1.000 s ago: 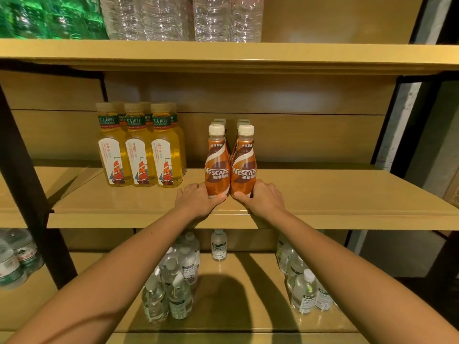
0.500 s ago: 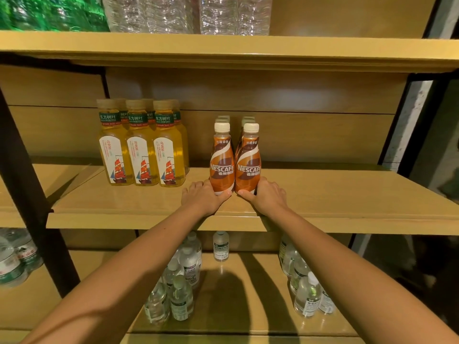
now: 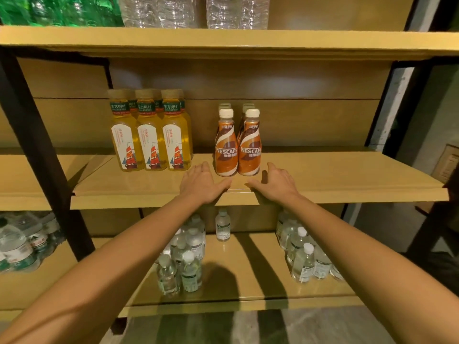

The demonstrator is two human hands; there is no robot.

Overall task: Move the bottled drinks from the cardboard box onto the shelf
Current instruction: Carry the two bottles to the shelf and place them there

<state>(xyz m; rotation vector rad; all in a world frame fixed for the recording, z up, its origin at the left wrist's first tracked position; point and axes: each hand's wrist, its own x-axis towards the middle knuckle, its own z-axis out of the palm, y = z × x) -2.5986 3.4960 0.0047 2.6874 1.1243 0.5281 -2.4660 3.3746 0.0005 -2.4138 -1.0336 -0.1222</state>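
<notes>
Left hand (image 3: 201,184): released its coffee bottle (image 3: 225,145), now flat, fingers apart, centre frame.
Right hand (image 3: 274,182): likewise off its bottle (image 3: 250,144), fingers spread on shelf (image 3: 347,180).

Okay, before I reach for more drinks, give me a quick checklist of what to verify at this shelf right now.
1. Left hand empty, open: ok.
2. Right hand empty, open: ok.
3. Front coffee bottles upright on the shelf: ok.
4. Hands clear of those bottles: ok.
5. Free shelf space right of them: ok.
6. Drinks left in cardboard box: cannot tell, box not visible.
</notes>
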